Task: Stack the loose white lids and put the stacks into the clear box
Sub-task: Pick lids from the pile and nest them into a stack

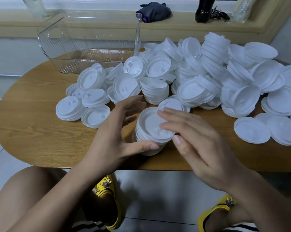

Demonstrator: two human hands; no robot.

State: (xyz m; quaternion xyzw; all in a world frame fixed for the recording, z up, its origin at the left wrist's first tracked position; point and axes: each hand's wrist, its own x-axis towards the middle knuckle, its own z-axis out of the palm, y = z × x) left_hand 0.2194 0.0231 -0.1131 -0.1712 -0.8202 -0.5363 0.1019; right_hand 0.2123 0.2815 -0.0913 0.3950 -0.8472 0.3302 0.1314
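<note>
A short stack of white round plastic lids [151,131] stands on the near middle of the oval wooden desk [32,131], between the two hands. The left hand [118,131] sits at the left of the stack. Its thumb lies along the stack's near side and touches it. Its fingers are spread, loosely extended past the far left side, and blurred; contact there cannot be confirmed. The right hand [200,148] reaches in from the right. Its straight fingers lie flat on the top lid, and its thumb tip sits at the near right rim. Neither hand is curled closed.

A large loose pile of white lids [208,72] covers the far and right part of the desk, partly in leaning stacks. The clear ribbed plastic box [84,47] stands at the far left edge of the desk, just beside the pile. No lids show inside it.

A dark folded cloth [154,10] and a dark bottle [204,12] rest on the window sill beyond.
</note>
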